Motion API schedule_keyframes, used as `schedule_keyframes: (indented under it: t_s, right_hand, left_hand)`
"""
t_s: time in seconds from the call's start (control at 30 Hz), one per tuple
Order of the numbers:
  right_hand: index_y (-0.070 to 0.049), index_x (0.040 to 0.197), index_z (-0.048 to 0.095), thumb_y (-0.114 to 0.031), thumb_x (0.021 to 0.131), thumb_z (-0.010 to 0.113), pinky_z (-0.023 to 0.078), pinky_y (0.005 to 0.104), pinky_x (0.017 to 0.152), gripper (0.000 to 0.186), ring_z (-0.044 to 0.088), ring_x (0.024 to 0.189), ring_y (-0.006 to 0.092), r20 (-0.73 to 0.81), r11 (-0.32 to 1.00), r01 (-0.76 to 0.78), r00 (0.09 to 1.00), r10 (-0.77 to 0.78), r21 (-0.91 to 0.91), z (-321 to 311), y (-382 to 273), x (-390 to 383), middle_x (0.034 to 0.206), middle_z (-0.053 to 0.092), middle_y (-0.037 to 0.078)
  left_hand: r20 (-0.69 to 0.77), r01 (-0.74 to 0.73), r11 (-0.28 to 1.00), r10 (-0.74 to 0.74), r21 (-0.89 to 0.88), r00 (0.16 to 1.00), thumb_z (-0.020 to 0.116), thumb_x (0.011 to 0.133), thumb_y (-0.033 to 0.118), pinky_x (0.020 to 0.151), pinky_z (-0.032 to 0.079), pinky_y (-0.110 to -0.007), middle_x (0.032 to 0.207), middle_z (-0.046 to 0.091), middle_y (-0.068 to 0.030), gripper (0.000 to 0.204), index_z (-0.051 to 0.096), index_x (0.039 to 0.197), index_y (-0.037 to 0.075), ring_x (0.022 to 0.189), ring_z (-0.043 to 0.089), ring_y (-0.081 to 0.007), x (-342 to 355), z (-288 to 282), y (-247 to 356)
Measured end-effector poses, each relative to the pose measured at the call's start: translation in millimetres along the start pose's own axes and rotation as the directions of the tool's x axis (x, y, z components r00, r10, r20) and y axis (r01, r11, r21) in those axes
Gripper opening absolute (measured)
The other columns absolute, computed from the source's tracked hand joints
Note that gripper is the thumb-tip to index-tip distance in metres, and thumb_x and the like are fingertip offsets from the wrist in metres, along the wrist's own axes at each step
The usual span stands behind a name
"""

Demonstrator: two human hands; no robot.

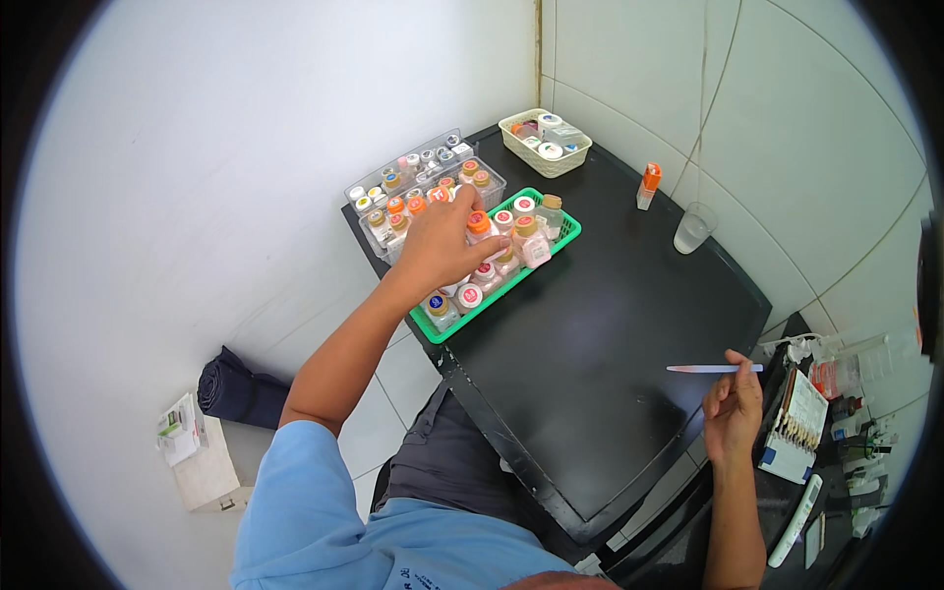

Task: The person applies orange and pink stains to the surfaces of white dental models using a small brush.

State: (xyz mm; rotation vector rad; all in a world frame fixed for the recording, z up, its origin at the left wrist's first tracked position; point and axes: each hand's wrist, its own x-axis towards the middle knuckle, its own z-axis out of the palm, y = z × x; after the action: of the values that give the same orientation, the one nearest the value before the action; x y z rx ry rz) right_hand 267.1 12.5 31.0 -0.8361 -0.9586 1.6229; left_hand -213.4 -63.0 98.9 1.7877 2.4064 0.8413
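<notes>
My left hand (442,239) reaches over the green basket (440,337), its thumb and fingers closed around a small bottle with an orange cap (479,222). Several small bottles and jars with pink powder stand around it in the basket, among them a gold-capped bottle (532,243) near the right end and a white-lidded jar (470,296) near the front. Part of the basket is hidden under my hand. At the right, above the table's edge, my right hand (736,408) holds a thin pale spatula (700,369), its blade pointing left.
Behind the green basket stand clear plastic boxes (501,182) of small bottles. A cream basket (546,167), an orange-and-white box (648,187) and a cup (694,229) stand on the black table (600,324) near the wall. A shade guide (796,428) lies on the right-hand counter.
</notes>
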Motion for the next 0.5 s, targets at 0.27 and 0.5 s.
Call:
schedule_keyframes:
  t_s: [0.27,0.5]
  right_hand:
    - [-0.003,0.131,0.07,-0.038,0.119,0.061,0.041,0.0268,0.052,0.038,0.051,0.055,0.0112,0.005,1.0,0.0,1.0,0.0,-0.013,1.8,-0.2,0.7,0.073,0.057,0.0]
    - [-0.002,0.131,0.07,-0.038,0.119,0.061,0.041,0.0272,0.051,0.039,0.052,0.054,0.0122,0.018,0.999,-0.015,1.0,0.016,-0.029,3.1,2.2,-0.1,0.073,0.057,0.001]
  left_hand:
    - [-0.098,-0.149,0.98,0.162,0.134,0.982,0.087,0.091,0.053,0.1,0.054,-0.051,0.124,0.07,-0.0173,0.063,0.069,0.128,0.006,0.122,0.066,-0.0377,4.3,10.6,5.5]
    - [-0.032,-0.206,0.963,0.215,0.176,0.976,0.085,0.092,0.056,0.108,0.05,-0.05,0.12,0.071,-0.0141,0.054,0.078,0.113,0.007,0.126,0.062,-0.0357,21.4,22.5,10.7]
